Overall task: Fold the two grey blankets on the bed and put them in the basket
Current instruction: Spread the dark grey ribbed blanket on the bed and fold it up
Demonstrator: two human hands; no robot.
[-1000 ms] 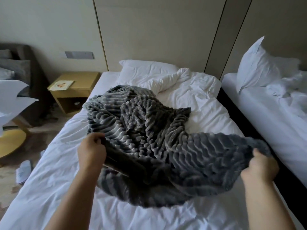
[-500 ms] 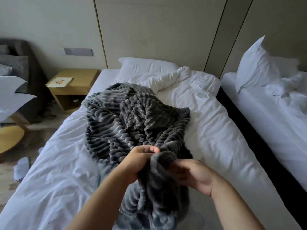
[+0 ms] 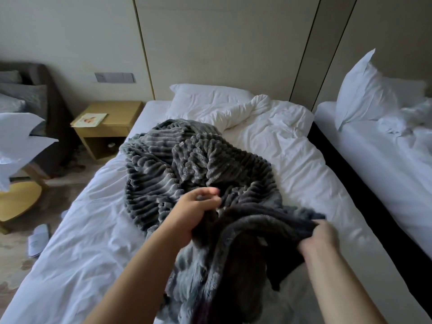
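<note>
A ribbed grey blanket [image 3: 187, 160] lies crumpled in a heap on the white bed [image 3: 315, 183]. Its near end is lifted towards me and hangs down in dark folds. My left hand [image 3: 198, 211] grips a bunch of that near edge, fingers curled round it. To the right, my right hand [image 3: 320, 237] grips the same edge further along, so the edge stretches between both hands. I cannot tell whether the heap is one blanket or two. No basket is in view.
A white pillow [image 3: 208, 97] and bunched duvet [image 3: 252, 111] lie at the bed's head. A wooden nightstand [image 3: 117, 118] with a booklet stands left of the bed. A second bed [image 3: 385, 160] is on the right across a dark gap. Slippers [image 3: 38, 239] lie on the floor.
A second ago my hands were wide apart with the edge spread. They came together at the middle, and now my right hand has slid away to the right along the edge.
</note>
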